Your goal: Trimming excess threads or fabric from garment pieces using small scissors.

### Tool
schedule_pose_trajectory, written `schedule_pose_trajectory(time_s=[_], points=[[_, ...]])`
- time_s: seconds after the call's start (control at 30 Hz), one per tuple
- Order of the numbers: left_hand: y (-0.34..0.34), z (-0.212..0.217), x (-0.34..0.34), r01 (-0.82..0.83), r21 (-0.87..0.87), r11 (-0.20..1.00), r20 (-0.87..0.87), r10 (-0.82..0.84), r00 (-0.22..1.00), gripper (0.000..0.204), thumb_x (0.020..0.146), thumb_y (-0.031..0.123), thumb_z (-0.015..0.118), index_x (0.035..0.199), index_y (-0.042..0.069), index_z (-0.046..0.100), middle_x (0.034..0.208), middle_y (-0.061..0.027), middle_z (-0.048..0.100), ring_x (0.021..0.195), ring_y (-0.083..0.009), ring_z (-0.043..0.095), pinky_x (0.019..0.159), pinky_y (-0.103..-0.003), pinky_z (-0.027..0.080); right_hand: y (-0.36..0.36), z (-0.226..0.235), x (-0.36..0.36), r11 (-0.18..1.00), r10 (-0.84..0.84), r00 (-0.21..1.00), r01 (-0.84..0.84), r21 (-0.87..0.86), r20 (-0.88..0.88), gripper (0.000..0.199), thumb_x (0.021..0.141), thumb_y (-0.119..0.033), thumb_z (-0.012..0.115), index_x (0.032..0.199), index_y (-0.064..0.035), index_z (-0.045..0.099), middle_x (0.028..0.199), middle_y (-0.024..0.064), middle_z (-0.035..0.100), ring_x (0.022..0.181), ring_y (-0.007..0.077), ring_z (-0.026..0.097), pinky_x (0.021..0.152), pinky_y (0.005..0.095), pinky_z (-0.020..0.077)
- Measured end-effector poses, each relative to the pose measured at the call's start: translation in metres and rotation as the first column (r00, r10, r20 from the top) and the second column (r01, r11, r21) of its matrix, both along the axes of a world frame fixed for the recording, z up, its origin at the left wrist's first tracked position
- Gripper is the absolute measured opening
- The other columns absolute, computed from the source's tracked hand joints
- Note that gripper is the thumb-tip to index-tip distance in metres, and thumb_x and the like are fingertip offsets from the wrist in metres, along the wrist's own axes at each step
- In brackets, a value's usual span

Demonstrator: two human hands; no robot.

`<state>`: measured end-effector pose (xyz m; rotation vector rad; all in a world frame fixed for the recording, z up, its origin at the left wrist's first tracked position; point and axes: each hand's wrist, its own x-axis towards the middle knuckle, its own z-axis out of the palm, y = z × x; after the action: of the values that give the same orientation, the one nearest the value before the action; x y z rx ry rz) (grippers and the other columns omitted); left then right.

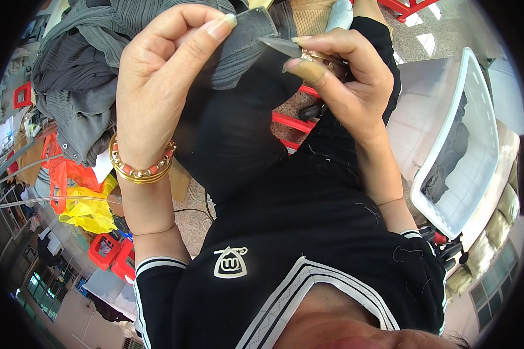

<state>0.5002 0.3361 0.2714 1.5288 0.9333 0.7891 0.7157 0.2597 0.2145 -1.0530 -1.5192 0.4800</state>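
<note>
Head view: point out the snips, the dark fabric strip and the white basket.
snips (279, 46), head view, on the grey blade tip.
fabric strip (256, 26), head view, on its end by the left thumb.
white basket (477, 157), head view, on its slotted side wall.

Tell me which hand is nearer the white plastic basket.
Right. The right hand, holding small snips, is just beside the white plastic basket; the left hand, pinching dark fabric, sits farther away.

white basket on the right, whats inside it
The white basket holds dark grey cloth, seen through its slotted wall. Its near wall and rim hide how much lies there and anything beneath.
</note>
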Motion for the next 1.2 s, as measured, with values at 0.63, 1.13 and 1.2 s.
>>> schedule_pose_trajectory(time_s=[0.63, 1.13, 1.2], points=[[0.019, 0.030, -0.010, 0.385, -0.209, 0.899, -0.004, -0.394, 0.919, 0.028, 0.096, 0.009, 0.057, 0.122, -0.001, 0.059, 0.106, -0.0047, 0.069, 0.098, -0.0063, 0.063, 0.090, -0.020, 0.046, 0.018, 0.025, 0.008, 0.922, 0.165, 0.736, -0.351, -0.162, -0.657, 0.008, 0.086, -0.004, 0.071, 0.093, -0.0013, 0.068, 0.076, -0.0024, 0.063, 0.063, 0.0016, 0.052, 0.056, 0.0158, 0.0377], [0.010, 0.043, -0.007, 0.389, -0.175, 0.904, 0.015, -0.393, 0.919, 0.028, 0.097, 0.014, 0.056, 0.120, -0.001, 0.062, 0.110, -0.0036, 0.067, 0.102, -0.0078, 0.062, 0.092, -0.020, 0.044, 0.011, 0.008, 0.032, 0.948, 0.102, 0.697, -0.285, -0.144, -0.709, 0.007, 0.092, -0.007, 0.062, 0.097, -0.0011, 0.060, 0.066, -0.0049, 0.043, 0.053, 0.0038, 0.034, 0.049, 0.0197, 0.0266], [0.008, 0.042, -0.005, 0.400, -0.160, 0.903, 0.001, -0.405, 0.914, 0.029, 0.098, 0.015, 0.055, 0.121, -0.001, 0.062, 0.111, -0.0036, 0.067, 0.102, -0.0082, 0.062, 0.093, -0.020, 0.044, 0.011, 0.009, 0.038, 0.946, 0.100, 0.683, -0.292, -0.144, -0.724, 0.006, 0.093, -0.008, 0.061, 0.095, -0.0024, 0.059, 0.063, -0.0059, 0.040, 0.052, 0.0043, 0.033, 0.049, 0.0200, 0.0266]])
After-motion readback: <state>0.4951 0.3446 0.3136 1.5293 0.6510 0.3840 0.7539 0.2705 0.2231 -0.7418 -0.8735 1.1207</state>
